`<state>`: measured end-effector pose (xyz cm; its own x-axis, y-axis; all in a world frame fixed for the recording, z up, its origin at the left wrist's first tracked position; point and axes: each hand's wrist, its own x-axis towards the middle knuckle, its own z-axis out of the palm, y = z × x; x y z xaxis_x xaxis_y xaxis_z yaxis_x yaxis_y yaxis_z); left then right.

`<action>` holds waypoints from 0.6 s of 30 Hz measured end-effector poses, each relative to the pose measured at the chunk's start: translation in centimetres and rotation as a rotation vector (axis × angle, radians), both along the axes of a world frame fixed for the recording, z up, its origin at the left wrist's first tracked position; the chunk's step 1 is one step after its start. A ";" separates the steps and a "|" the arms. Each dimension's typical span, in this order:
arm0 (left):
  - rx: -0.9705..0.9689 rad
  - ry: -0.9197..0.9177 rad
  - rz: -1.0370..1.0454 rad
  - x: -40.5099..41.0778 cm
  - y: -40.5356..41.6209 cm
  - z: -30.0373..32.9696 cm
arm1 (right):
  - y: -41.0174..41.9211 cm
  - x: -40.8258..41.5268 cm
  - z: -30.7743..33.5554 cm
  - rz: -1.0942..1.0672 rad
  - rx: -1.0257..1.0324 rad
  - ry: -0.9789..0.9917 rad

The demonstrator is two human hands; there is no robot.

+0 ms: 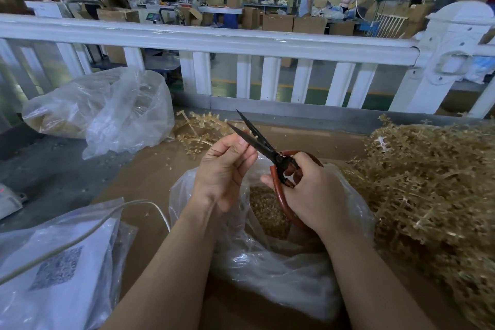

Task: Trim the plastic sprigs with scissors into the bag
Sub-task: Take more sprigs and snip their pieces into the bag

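Scissors gripped by right hand, blades parted beside left hand pinching a barely visible sprig piece, both above open bag to catch trimmings.

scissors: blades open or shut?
Open. The scissors' two dark blades spread into a V above the bag; right hand grips the red handles.

Sprig in left grip too small to tell.
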<state>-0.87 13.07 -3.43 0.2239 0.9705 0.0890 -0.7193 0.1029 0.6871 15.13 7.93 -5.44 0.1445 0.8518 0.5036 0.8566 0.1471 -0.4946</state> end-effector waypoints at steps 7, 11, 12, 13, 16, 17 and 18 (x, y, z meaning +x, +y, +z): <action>-0.009 0.013 0.004 -0.1 0.1 0.2 | -0.1 0.1 0.0 0.017 0.057 -0.013; -0.013 0.013 0.010 -0.1 0.1 0.3 | -0.3 0.1 0.1 0.040 0.074 0.001; -0.010 0.014 0.012 -0.1 0.1 0.3 | -0.3 0.1 0.1 0.044 0.077 0.004; -0.007 0.015 0.012 -0.1 0.1 0.3 | -0.4 0.1 0.2 0.045 0.078 0.009; -0.012 0.011 0.012 -0.1 0.1 0.3 | -0.4 0.1 0.3 0.050 0.072 0.012; -0.013 0.006 0.009 -0.2 0.1 0.3 | -0.4 0.1 0.3 0.052 0.071 0.012; -0.012 0.001 0.006 -0.2 0.1 0.3 | -0.4 0.1 0.3 0.055 0.068 0.012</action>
<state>-1.06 13.17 -3.12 0.2178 0.9729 0.0775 -0.7191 0.1063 0.6867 15.22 7.51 -5.14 0.1053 0.8222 0.5593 0.8401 0.2274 -0.4924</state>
